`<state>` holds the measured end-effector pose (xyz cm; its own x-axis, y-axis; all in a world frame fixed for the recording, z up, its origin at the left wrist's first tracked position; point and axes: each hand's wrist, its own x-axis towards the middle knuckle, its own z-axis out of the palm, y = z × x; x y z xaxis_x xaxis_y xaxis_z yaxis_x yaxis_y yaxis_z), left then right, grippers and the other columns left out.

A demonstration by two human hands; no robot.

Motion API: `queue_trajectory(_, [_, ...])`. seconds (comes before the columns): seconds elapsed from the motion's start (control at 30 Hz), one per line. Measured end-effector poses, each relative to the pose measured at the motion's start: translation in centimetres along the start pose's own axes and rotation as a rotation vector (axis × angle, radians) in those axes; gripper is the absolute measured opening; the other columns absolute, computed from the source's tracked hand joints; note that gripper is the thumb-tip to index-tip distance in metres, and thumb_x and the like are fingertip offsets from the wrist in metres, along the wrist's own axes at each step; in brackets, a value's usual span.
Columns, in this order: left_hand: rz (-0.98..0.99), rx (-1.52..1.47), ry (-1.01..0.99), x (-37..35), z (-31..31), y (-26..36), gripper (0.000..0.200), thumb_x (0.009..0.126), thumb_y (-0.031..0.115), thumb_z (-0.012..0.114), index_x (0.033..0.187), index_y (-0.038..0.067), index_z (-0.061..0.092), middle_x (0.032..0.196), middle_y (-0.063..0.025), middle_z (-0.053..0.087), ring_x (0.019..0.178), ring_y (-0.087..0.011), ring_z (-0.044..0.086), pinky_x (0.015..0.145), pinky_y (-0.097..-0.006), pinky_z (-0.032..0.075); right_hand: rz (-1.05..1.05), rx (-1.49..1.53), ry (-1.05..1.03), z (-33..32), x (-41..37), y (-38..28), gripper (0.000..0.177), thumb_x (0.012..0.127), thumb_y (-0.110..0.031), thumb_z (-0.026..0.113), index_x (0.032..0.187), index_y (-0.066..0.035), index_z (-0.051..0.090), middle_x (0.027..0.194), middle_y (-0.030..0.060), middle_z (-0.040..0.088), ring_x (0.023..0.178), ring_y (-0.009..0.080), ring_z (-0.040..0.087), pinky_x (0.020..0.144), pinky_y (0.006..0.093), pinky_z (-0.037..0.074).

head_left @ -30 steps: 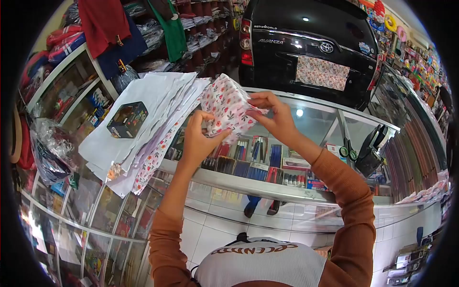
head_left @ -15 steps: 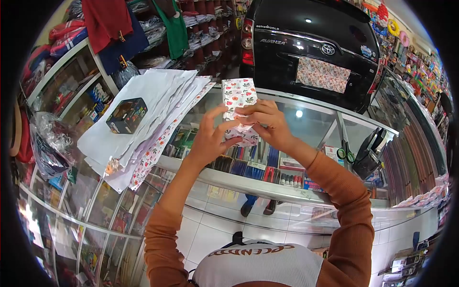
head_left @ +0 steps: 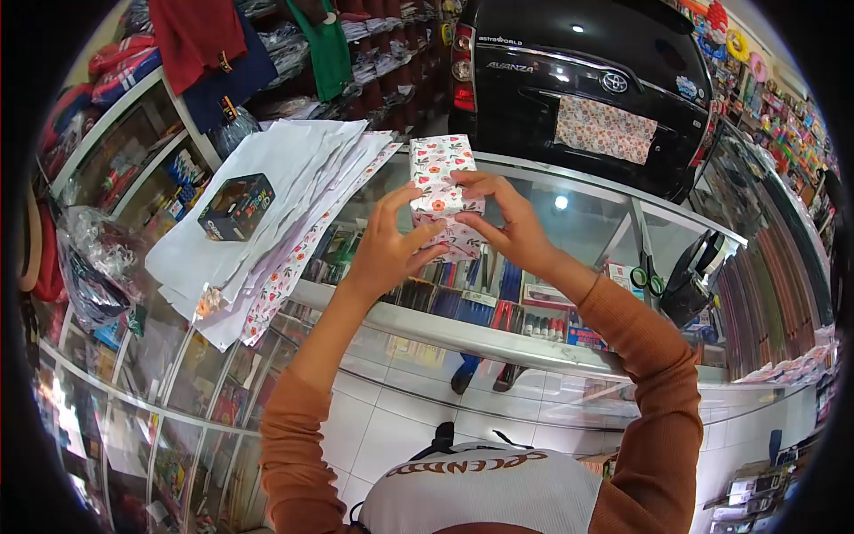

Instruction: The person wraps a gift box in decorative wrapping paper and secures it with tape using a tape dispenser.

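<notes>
A small box in white floral wrapping paper [head_left: 442, 158] stands on the glass counter, between my two hands. My left hand [head_left: 384, 242] grips its left side, the fingertips at the upper edge and the thumb against the near face. On the opposite side, my right hand [head_left: 518, 222] has its fingers on the top right edge and its thumb at the near face. Paper at the near end hangs down in front and looks folded; its lower part is partly hidden by my left thumb.
Left lies a stack of wrapping sheets [head_left: 258, 169] with a dark printed box [head_left: 237, 208] on it. Scissors [head_left: 647, 271] and a black tape dispenser [head_left: 689, 285] sit at the right. Pens and stationery fill the glass counter [head_left: 551, 356]. A black car [head_left: 587, 62] stands behind.
My right hand has shifted from the middle of the wrapped box to its right side, its fingers spreading apart. More of the patterned top and near edge shows now.
</notes>
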<state>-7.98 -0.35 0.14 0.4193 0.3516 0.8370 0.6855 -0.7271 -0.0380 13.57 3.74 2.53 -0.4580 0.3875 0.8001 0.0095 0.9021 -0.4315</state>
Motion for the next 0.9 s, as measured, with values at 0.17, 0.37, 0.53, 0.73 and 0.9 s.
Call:
queue_trajectory(0.17, [0.088, 0.089, -0.016, 0.4, -0.4, -0.1, 0.034, 0.068, 0.026, 0.081, 0.099, 0.02, 0.068, 0.126, -0.0131, 0.044, 0.122, -0.0343, 0.044, 0.098, -0.046, 0.039, -0.059, -0.081, -0.007, -0.1, -0.1, 0.6, 0.029, 0.08, -0.003, 0.07, 0.103, -0.005, 0.052, 0.119, 0.0118, 0.06, 0.113, 0.0267, 0.057, 0.095, 0.0361, 0.045])
queue_trajectory(0.37, [0.144, 0.069, 0.017, 0.2, 0.1, -0.9, 0.041, 0.068, 0.027, 0.081, 0.105, 0.018, 0.064, 0.126, -0.0127, 0.045, 0.121, -0.0346, 0.044, 0.099, -0.0455, 0.039, -0.069, -0.145, -0.016, -0.1, 0.1, 0.5, 0.032, 0.078, -0.005, 0.074, 0.101, -0.005, 0.051, 0.116, 0.0112, 0.061, 0.111, 0.0256, 0.057, 0.094, 0.0362, 0.045])
queue_trajectory(0.53, [0.039, -0.001, 0.005, 0.2, 0.2, -0.9, 0.069, 0.065, 0.03, 0.084, 0.122, 0.011, 0.05, 0.124, -0.0163, 0.043, 0.117, -0.0346, 0.045, 0.099, -0.0444, 0.04, -0.1, -0.223, 0.002, 0.2, 0.1, 0.4, 0.035, 0.076, -0.006, 0.076, 0.099, -0.007, 0.049, 0.114, 0.0103, 0.061, 0.109, 0.0258, 0.057, 0.093, 0.0366, 0.045])
queue_trajectory(0.73, [-0.059, -0.033, -0.012, 0.5, -0.1, -0.3, 0.07, 0.064, 0.026, 0.083, 0.124, 0.012, 0.049, 0.124, -0.0119, 0.044, 0.12, -0.0324, 0.043, 0.098, -0.0442, 0.038, -0.102, -0.2, 0.002, 0.5, 0.1, 0.8, 0.041, 0.074, -0.009, 0.078, 0.101, -0.008, 0.047, 0.115, 0.0101, 0.06, 0.109, 0.0268, 0.056, 0.096, 0.0385, 0.043])
queue_trajectory(0.9, [-0.035, -0.079, -0.015, 1.0, -0.1, -0.3, 0.068, 0.064, 0.02, 0.082, 0.122, 0.012, 0.047, 0.126, -0.0112, 0.046, 0.122, -0.0332, 0.043, 0.1, -0.0437, 0.038, -0.14, -0.278, 0.001, 0.8, 0.0, 0.7, 0.042, 0.074, -0.009, 0.078, 0.103, -0.008, 0.047, 0.118, 0.0107, 0.058, 0.111, 0.0301, 0.054, 0.099, 0.0411, 0.041])
